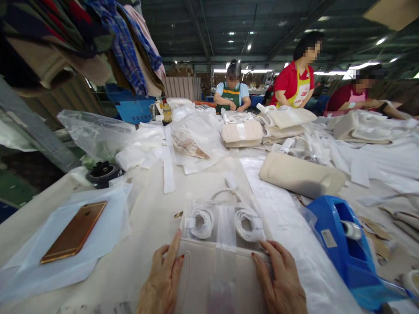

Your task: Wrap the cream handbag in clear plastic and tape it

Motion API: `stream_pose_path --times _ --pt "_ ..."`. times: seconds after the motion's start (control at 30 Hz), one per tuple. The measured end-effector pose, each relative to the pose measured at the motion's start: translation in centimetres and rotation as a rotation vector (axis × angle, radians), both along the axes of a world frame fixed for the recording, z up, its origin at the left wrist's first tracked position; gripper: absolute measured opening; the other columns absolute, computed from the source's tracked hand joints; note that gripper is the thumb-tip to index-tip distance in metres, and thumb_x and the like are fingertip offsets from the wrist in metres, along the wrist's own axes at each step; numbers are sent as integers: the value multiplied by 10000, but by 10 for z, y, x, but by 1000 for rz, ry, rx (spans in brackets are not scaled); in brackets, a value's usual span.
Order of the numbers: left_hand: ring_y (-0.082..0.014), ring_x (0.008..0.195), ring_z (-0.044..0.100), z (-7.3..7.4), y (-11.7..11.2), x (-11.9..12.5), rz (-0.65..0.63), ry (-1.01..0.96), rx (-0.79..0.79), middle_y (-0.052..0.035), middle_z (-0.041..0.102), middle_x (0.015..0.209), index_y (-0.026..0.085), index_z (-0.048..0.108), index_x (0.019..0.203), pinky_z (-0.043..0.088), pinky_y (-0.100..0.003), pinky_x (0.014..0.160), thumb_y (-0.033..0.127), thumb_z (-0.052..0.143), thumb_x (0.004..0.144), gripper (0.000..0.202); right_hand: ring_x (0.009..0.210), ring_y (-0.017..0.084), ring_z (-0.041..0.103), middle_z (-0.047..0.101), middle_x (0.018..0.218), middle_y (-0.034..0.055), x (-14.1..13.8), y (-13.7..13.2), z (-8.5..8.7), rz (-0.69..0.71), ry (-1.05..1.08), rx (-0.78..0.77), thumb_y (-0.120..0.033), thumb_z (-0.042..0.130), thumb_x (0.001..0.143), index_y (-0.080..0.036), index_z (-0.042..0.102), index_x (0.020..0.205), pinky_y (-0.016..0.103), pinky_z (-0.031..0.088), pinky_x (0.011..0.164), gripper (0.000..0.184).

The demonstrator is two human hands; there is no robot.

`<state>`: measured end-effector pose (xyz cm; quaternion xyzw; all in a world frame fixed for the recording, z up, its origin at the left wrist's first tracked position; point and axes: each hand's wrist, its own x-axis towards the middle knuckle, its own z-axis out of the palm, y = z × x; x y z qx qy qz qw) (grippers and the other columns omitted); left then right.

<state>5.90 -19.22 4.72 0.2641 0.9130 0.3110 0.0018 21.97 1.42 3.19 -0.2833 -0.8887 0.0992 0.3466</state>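
Observation:
A flat beige handbag [200,266] lies in front of me with a clear plastic strip down its middle. Two wrapped strap coils [202,223] rest at its top edge, each banded with white tape. My left hand [163,274] grips the bag's left side, index finger stretched to the upper corner and thumb on the front. On the right side, my right hand [278,274] holds the bag with its thumb on the front and fingers over the upper corner. The bag's lower end is cut off by the frame.
A blue tape dispenser [340,244] stands at right, near a rolled beige piece [299,174]. A gold phone [75,231] lies on white sheets at left, before a black tape roll [104,173]. Stacked beige bags [242,133] and plastic lie farther back. Several people work beyond.

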Motion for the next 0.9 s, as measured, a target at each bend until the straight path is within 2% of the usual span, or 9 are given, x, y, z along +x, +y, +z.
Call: stream_pose_path --times 0.07,0.13,0.3,0.43,0.53,0.6,0.67,0.8,0.9 --pt "-185 827 663 -1 3 0 27 -7 -79 -59 583 1104 315 390 1369 543 -264 583 394 261 945 451 968 230 593 555 1099 111 -5 0 -5 -19 8 64 -417 453 902 -193 524 1118 366 546 792 320" --pt "-186 853 662 -2 6 0 33 -16 -128 -66 574 1135 300 378 1377 540 -264 593 368 230 953 454 923 227 604 554 1055 105 -10 1 -8 -40 10 76 -419 428 910 -200 542 1062 367 553 755 290" --pt "-183 887 654 -5 10 -2 7 -34 -153 -65 565 1155 284 387 1370 548 -272 629 355 220 949 459 927 207 596 522 1046 82 -15 1 -8 -35 10 -32 -412 430 910 -222 568 1021 348 549 759 260" --pt "-184 819 649 1 12 -1 -5 12 -100 -66 591 1027 240 429 1341 541 -271 601 341 212 934 472 988 223 570 539 1050 86 -10 -1 -2 -40 130 -218 -489 442 885 -203 549 1010 373 516 826 331" --pt "-176 803 641 3 12 0 0 52 -64 -58 588 1019 245 410 1353 548 -282 635 330 226 936 463 997 245 576 573 1058 95 -5 -3 5 -72 133 -446 -558 463 840 -189 504 1076 399 506 829 440" --pt "-193 869 631 1 10 -1 6 131 -52 -68 571 1045 248 426 1343 555 -313 692 346 248 939 452 1026 253 578 583 1103 98 -3 -3 9 -88 81 -565 -565 464 829 -193 485 1126 415 492 862 476" --pt "-220 937 612 -2 7 -3 4 239 -73 -89 561 1071 233 466 1315 550 -359 756 355 264 942 441 1061 261 574 590 1130 101 -2 -4 12 -90 63 -601 -565 458 824 -192 487 1137 431 469 914 488" --pt "-267 963 600 0 3 -4 -32 434 -194 -143 577 1099 179 499 1281 540 -412 743 294 263 948 424 1043 265 601 623 1100 111 -6 -4 15 -79 93 -552 -554 458 816 -173 521 1103 417 497 889 481" --pt "-321 1117 522 15 14 -2 -81 636 -187 -199 511 1236 116 512 1237 505 -455 818 239 285 933 399 1020 251 621 641 1081 108 -9 -4 15 -63 137 -487 -505 443 838 -171 538 1079 399 512 876 423"
